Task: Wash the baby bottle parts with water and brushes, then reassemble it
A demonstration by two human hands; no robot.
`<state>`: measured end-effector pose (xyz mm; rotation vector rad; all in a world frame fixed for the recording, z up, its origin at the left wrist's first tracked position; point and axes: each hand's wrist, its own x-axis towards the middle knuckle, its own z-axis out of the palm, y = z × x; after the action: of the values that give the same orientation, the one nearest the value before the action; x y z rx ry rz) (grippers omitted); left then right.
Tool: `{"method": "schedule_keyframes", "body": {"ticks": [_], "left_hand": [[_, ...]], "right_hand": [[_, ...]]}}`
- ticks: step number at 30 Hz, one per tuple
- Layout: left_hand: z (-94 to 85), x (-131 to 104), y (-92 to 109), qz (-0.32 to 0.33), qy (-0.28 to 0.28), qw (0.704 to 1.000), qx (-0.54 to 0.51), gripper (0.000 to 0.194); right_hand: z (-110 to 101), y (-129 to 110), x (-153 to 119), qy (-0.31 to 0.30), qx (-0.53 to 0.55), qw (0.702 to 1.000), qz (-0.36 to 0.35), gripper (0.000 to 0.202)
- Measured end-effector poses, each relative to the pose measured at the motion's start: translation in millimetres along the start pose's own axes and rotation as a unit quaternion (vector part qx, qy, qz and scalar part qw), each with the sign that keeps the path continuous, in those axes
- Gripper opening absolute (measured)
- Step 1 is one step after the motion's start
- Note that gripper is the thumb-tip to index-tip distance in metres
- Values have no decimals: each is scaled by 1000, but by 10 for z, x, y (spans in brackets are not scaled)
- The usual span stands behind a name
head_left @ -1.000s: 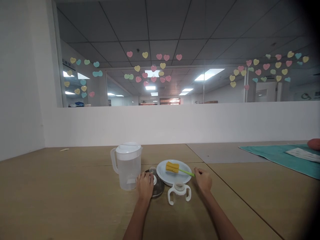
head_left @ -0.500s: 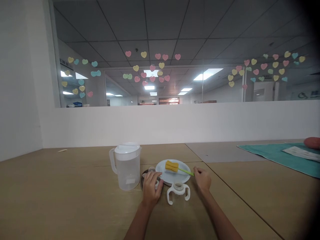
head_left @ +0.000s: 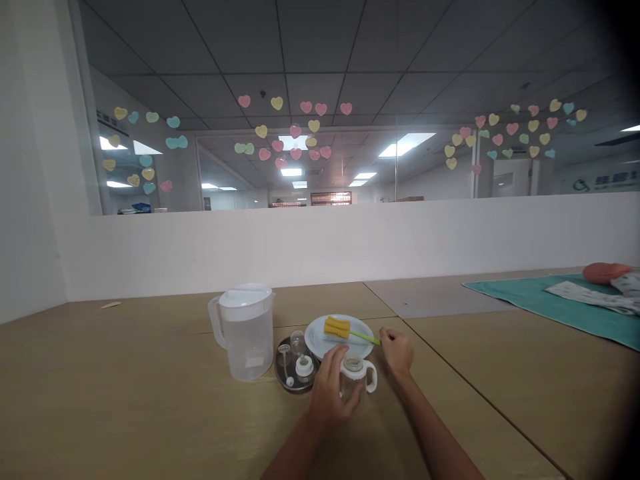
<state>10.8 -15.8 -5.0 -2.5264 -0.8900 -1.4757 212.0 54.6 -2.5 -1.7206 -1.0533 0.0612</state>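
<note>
Taking the handled bottle (head_left: 356,376) as clock centre, left hand (head_left: 329,395) curls round its 9 o'clock side, can't tell if that grip is clamped; right hand (head_left: 398,353), 2 o'clock, has its grip closed on the green handle of the brush (head_left: 338,327), sponge over the plate (head_left: 315,341) at 11. Risks: an off-centre push could tip the bottle, the left forearm could bump the tray (head_left: 299,388) at 9, and the end-held brush could swivel. Pitcher (head_left: 250,343) label (head_left: 254,363), 9–10 o'clock, and sign (head_left: 614,182), 2 o'clock behind glass: unreadable; no brand visible.
</note>
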Motion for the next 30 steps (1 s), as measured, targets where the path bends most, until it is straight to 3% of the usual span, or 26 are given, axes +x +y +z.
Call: {"method": "schedule_keyframes", "body": {"ticks": [6,11,18,22,26,30], "left_hand": [[29,-6,-14,-42,-33,998,-18,63],[66,-21,-54,-90,-40,991,-95,85],[30,-33,-68,-74,-107,984,-121,59],[20,-41,-71,-89,-34,986,-135,56],[-7,-40,-128,-116,112,978,-130,67],[-65,5,-242,-127,237,963,-31,69]], "right_hand": [[0,-13,1,4,10,1000,3,41],[25,1,26,4,16,1000,5,41],[23,-10,30,0,24,1000,14,40],[16,2,32,-2,38,999,21,38],[18,47,46,3,81,996,30,36],[35,55,67,-4,142,990,21,37]]}}
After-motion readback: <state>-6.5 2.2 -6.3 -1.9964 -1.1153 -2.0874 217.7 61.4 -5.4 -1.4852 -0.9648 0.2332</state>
